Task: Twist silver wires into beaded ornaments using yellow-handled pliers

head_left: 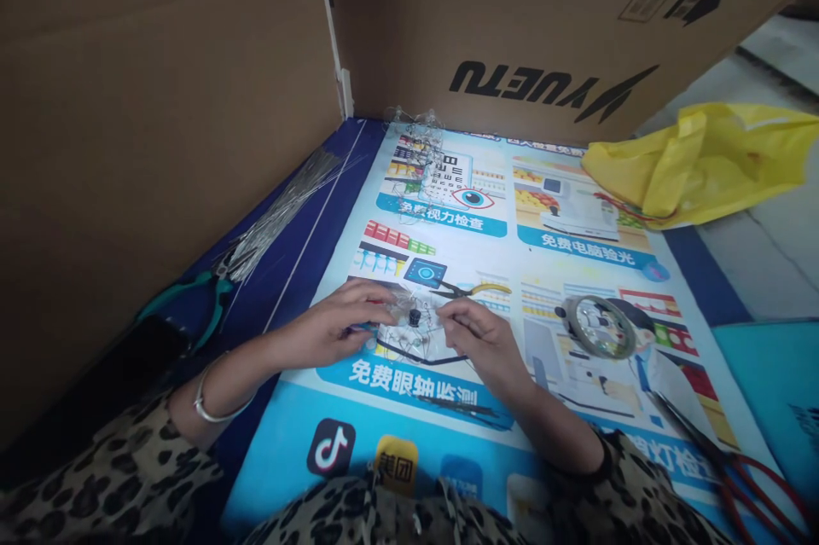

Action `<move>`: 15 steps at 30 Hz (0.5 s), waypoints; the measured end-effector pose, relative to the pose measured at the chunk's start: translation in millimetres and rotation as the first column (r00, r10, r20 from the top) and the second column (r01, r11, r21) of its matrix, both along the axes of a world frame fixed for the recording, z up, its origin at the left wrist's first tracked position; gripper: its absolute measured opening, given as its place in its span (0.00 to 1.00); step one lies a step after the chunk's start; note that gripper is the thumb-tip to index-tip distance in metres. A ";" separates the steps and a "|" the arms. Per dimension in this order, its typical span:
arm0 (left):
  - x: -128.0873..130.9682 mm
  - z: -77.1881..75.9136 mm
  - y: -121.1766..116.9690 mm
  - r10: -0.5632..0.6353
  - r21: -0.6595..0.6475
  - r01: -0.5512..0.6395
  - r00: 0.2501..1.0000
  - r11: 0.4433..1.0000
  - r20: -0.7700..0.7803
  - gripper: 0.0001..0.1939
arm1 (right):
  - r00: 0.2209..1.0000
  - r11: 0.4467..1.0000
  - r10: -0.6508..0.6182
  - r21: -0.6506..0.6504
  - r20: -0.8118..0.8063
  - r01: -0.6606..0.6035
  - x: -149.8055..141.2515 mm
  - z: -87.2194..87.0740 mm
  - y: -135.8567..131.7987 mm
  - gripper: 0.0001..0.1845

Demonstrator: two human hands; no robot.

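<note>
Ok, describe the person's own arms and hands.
The tan, black-spotted left sleeve matches the leopard-print right sleeve, which ends in a dark cuff. A thin, silver-coloured bangle circles the left forearm. The left hand and right hand wear no gloves.

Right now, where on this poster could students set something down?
The poster is bare between the far wire tangle and yellow bag, and between the right hand and clear roll. Crowded: around the left hand, wire piece and yellow-handled pliers.
</note>
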State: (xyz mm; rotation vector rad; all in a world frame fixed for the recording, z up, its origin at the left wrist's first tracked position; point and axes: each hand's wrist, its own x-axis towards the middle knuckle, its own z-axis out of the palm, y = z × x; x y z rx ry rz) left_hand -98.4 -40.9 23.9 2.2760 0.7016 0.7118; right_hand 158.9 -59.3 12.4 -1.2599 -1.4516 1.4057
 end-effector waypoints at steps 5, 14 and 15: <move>5.4 -2.4 -5.2 0.027 0.069 -0.022 0.997 0.997 -0.072 0.13 | 1.000 1.000 0.001 -0.010 -0.004 -0.002 -0.9 0.9 0.5 0.08; 18.5 -5.1 -14.3 0.104 0.203 -0.087 0.992 0.975 -0.075 0.11 | 1.000 1.000 0.000 0.008 -0.019 0.000 -1.4 1.3 0.2 0.08; 19.2 -5.5 -14.8 0.114 0.212 -0.098 0.991 0.972 -0.066 0.11 | 1.000 1.000 0.003 0.012 -0.018 -0.002 -1.5 1.8 0.3 0.08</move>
